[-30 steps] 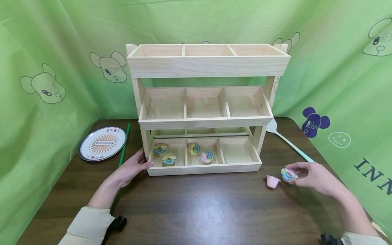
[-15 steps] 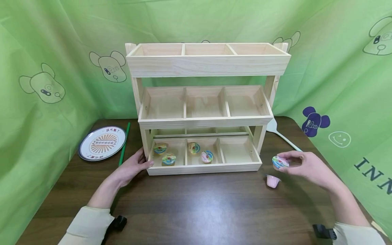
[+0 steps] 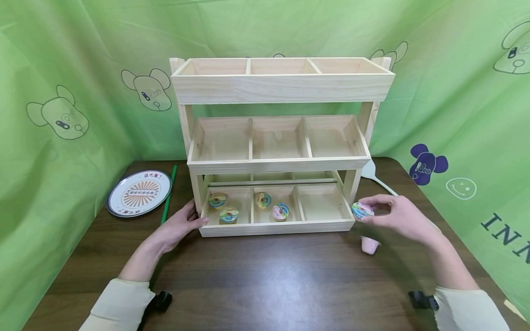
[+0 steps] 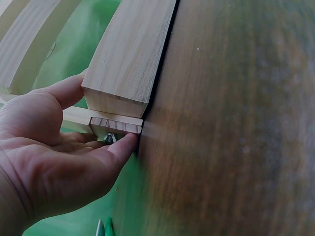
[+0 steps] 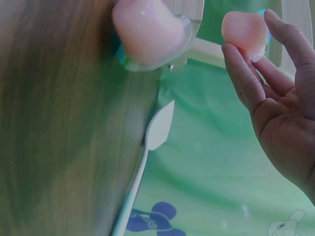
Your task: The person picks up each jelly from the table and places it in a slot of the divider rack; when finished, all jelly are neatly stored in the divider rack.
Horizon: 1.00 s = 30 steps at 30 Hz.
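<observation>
In the head view my left hand holds the left front corner of a three-tier wooden rack. The left wrist view shows its thumb at the front board and other fingers round the upright's end. My right hand pinches a jelly cup with a printed lid, beside the bottom tier's right end. Its pink body shows between thumb and fingers. Another pink jelly cup lies on its side on the table below that hand. Several jelly cups sit in the bottom tier's left and middle compartments, including a pink-lidded one.
A round plate lies at the left, beside a green stick. Behind the rack's right side is a pale spatula. Dividers split each tier into three compartments. Green printed cloth surrounds the dark wooden table.
My right hand has carried the jelly cup leftward and up from near the other pink cup to the rack's right end. My left hand stays at the rack's corner.
</observation>
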Each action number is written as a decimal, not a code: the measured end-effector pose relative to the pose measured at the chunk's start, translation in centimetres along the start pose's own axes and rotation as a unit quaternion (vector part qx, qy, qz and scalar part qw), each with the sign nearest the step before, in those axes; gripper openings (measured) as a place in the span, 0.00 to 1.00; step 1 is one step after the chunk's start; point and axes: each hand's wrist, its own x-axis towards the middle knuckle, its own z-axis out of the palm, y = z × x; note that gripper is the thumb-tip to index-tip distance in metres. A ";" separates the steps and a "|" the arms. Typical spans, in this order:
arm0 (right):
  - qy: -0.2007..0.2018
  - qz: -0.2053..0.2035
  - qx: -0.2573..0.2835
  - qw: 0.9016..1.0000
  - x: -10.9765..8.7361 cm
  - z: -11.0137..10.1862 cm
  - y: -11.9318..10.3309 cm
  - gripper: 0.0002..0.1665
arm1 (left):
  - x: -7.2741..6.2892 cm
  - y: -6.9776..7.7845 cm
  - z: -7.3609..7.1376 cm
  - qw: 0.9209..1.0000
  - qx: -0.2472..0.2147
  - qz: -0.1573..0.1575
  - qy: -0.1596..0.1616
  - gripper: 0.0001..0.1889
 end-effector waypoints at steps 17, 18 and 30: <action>-0.035 -0.024 0.014 0.999 4.2 2.4 -1.7 0.27 | 0.0 0.3 0.0 1.000 0.007 -0.009 -0.003 0.46; -0.038 -0.025 0.017 0.999 4.5 2.6 -1.8 0.27 | 0.0 0.3 0.0 1.000 0.008 -0.010 -0.002 0.46; -0.059 -0.021 0.029 0.998 7.3 4.7 -2.2 0.25 | 0.0 0.3 -0.1 1.000 0.008 -0.008 -0.001 0.46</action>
